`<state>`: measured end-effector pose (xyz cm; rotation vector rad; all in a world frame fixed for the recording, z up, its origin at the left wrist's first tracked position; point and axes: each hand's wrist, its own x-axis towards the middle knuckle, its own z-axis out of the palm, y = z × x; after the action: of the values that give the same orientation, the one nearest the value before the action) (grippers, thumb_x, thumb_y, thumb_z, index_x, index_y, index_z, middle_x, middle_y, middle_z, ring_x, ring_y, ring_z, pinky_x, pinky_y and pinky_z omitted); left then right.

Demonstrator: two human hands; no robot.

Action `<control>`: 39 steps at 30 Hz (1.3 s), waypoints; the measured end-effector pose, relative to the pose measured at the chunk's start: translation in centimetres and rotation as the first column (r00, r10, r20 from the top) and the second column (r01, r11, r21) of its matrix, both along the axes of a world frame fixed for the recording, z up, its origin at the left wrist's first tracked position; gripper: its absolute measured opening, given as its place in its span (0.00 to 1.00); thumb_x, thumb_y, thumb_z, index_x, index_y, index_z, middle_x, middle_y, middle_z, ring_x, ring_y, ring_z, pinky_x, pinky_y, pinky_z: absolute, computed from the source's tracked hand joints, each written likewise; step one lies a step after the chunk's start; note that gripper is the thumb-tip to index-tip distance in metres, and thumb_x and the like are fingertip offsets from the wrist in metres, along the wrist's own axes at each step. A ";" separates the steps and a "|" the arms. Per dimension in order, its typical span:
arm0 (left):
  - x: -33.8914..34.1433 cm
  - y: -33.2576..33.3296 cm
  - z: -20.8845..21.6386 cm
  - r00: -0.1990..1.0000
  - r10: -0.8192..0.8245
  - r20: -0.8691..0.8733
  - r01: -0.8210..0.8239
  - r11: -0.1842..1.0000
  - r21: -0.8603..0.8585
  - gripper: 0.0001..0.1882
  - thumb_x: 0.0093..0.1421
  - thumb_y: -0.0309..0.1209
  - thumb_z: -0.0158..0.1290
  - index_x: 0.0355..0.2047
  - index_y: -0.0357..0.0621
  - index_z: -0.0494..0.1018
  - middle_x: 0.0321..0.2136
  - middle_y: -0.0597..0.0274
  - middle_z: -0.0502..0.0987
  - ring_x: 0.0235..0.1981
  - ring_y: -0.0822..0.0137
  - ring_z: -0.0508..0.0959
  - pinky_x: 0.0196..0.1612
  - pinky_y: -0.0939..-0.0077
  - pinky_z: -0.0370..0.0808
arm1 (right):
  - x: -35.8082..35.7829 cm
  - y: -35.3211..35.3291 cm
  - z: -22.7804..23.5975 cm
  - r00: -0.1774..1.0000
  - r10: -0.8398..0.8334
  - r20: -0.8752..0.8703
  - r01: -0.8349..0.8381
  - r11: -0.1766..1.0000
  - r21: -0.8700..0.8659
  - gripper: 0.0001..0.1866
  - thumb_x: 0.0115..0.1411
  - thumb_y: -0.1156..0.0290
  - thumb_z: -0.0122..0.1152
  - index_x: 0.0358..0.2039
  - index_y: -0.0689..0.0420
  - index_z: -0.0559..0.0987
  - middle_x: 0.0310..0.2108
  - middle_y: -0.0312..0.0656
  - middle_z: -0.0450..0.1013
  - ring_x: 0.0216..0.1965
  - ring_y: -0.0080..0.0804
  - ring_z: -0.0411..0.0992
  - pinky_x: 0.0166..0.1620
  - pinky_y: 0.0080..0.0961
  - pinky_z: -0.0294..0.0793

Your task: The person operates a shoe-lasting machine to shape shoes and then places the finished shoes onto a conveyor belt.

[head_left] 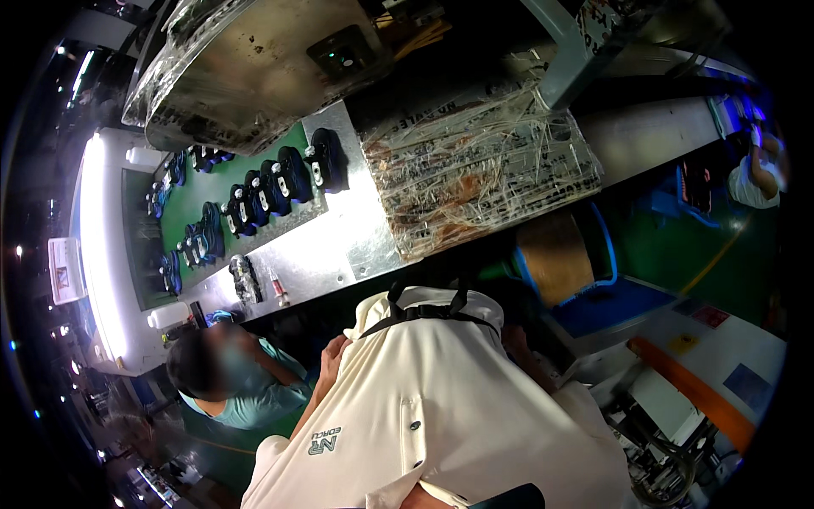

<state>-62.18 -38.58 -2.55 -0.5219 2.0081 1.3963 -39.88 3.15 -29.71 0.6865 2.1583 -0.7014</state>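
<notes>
My left hand (332, 355) hangs beside my hip, partly covered by my cream shirt (441, 373). Its fingers are too hidden to read. On the other side my right hand (518, 343) rests low in shadow next to the shirt, its fingers also unclear. Neither hand shows anything in it. Ahead of me is a metal workbench surface (365, 242), with a plastic-wrapped, tape-covered table section (475, 178) to its right. Several dark shoes (292, 174) stand in rows on a green conveyor belt (280, 225) at the left.
A seated co-worker (246, 373) is close at my left, near a small tube (279, 288) on the bench edge. A wrapped metal machine (254, 64) overhangs the belt. A blue-framed chair (555, 259) stands at front right, with a machine with an orange bar (691, 390) behind it.
</notes>
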 end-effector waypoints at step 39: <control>-3.9 -0.9 -3.6 0.516 -0.812 0.271 0.848 0.528 -0.032 0.18 0.61 0.38 0.52 0.44 0.36 0.75 0.40 0.55 0.80 0.40 0.66 0.79 0.46 0.71 0.74 | -12.5 2.1 28.6 0.986 0.052 0.159 -0.055 0.998 0.016 0.10 0.46 0.65 0.61 0.26 0.57 0.82 0.34 0.51 0.77 0.36 0.47 0.77 0.42 0.37 0.76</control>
<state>-66.10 -39.48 -6.13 0.2522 1.7713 0.5232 -52.41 5.25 -1.15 0.6694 2.0327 -0.5773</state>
